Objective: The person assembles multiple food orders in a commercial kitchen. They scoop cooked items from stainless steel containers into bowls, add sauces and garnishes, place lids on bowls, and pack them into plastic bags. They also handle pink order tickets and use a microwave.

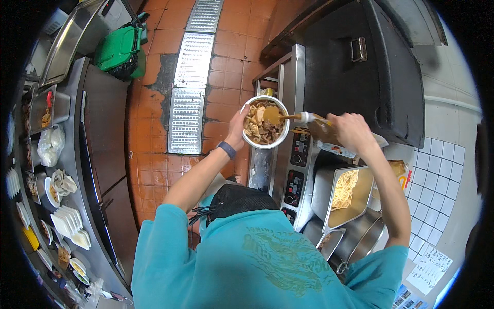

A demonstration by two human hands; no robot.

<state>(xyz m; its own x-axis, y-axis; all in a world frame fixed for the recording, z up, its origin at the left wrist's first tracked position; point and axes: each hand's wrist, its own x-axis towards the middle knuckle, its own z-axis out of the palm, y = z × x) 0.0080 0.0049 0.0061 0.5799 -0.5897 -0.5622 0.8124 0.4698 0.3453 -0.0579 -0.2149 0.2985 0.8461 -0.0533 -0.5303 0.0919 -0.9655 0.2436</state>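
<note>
My left hand is closed on the near-left side of a round white bowl, holding it up over the counter's edge. Inside the bowl lie noodles and brown pieces that look like sliced meat. A squeeze bottle of amber sauce is tipped sideways in my right hand, its pale nozzle pointing left over the bowl's rim. Amber liquid runs from the nozzle onto the food, where a patch of sauce shows. The bottle's rear end is hidden by my hand.
Along the right counter are control panels, a deep metal pan of noodles and a large pot. A black cabinet stands beyond. On the left counter sit white containers; a green bin stands past its end.
</note>
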